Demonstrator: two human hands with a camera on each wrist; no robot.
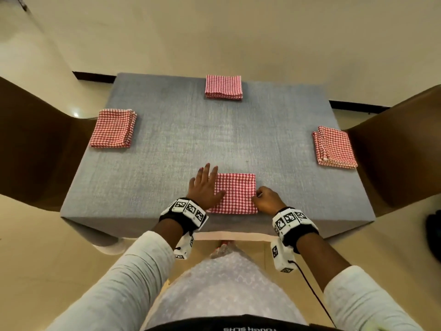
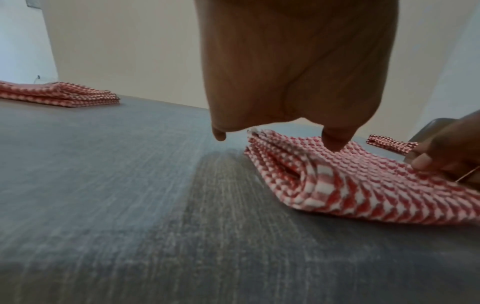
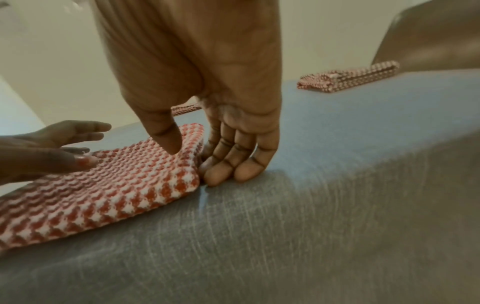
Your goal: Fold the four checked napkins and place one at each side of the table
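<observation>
Four checked napkins lie on the grey tabletop (image 1: 167,144), one at each side: the far napkin (image 1: 223,87), the left napkin (image 1: 112,128) and the right napkin (image 1: 334,147) sit folded and alone, well apart from both hands. The near napkin (image 1: 235,193) lies square at the edge closest to the person, directly between the two hands, its sides running roughly parallel with the tabletop's edges.

The left hand (image 1: 205,186) is spread flat, its fingers straight and fanned. Its thumb side rests on the napkin's left part while the other fingers reach past onto bare cloth; it grips nothing. The right hand (image 1: 267,199) is at the napkin's right edge: the thumb presses on top near the fold, and the curled fingers (image 3: 228,164) stand on the tabletop, butted against the folded side. It looks like a light pinch of that edge rather than a full grasp.

Both hands are equally near, one on each flank, so any last squaring would be a small nudge from either side. To my eye the job seems almost finished.
</observation>
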